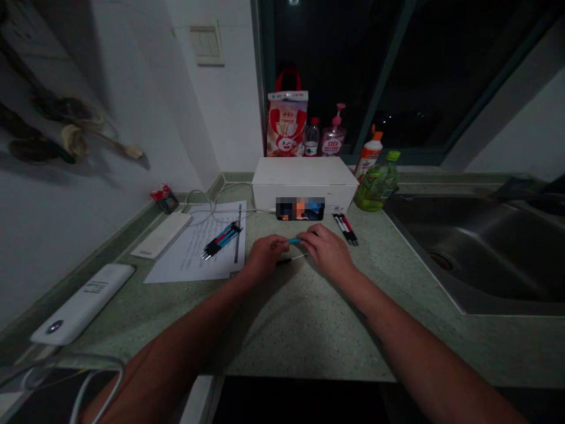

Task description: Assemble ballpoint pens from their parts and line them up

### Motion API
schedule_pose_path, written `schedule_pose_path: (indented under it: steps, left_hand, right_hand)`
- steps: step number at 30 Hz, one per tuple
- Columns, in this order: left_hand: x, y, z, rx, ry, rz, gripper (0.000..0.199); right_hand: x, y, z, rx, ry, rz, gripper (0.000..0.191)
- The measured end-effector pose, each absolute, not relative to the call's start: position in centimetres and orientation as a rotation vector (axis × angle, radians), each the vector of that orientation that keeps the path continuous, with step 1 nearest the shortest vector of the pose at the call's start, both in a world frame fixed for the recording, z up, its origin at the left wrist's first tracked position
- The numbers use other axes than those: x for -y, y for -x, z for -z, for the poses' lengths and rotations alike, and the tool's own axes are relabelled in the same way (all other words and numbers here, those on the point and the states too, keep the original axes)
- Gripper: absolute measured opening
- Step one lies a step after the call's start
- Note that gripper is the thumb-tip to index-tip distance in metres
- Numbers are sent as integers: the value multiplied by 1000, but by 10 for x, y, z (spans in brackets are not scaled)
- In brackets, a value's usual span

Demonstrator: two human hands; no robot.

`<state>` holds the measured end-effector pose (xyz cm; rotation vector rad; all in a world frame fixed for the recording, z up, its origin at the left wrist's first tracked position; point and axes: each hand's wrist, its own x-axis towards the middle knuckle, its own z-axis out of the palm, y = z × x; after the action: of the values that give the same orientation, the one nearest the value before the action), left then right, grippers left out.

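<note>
Between my two hands is a blue pen barrel [295,240], held level above the counter. My left hand [266,254] pinches its left end, and my right hand [325,247] has closed fingers on its right end. Just below them lies a black pen part [283,261], with a thin pale refill [300,256] reaching toward my right hand. A bundle of blue, red and black pens [222,240] rests on the printed paper [189,268] to the left. Several white, red and black pens [346,229] lie right of my right hand.
A phone [300,209] leans on a white box [304,174] at the back. Bottles, including a green one [377,185], stand behind. The sink [485,253] is on the right. White power banks [86,303] and a cable [212,203] lie left.
</note>
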<state>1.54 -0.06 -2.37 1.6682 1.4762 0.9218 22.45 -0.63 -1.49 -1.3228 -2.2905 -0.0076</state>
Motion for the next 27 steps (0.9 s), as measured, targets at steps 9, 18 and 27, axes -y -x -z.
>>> schedule_pose_path:
  steps: [9, 18, 27]
  left_hand:
    - [-8, -14, 32, -1573, -2158, -760, 14]
    - [-10, -14, 37, -1596, -2202, -703, 12]
    - [-5, -8, 28, -1617, -2177, -763, 4]
  right_hand:
    - [-13, -224, 29, 2264, 1440, -105, 25]
    - [-15, -232, 35, 2303, 1514, -115, 20]
    - [-15, -219, 33, 2335, 1485, -110, 23]
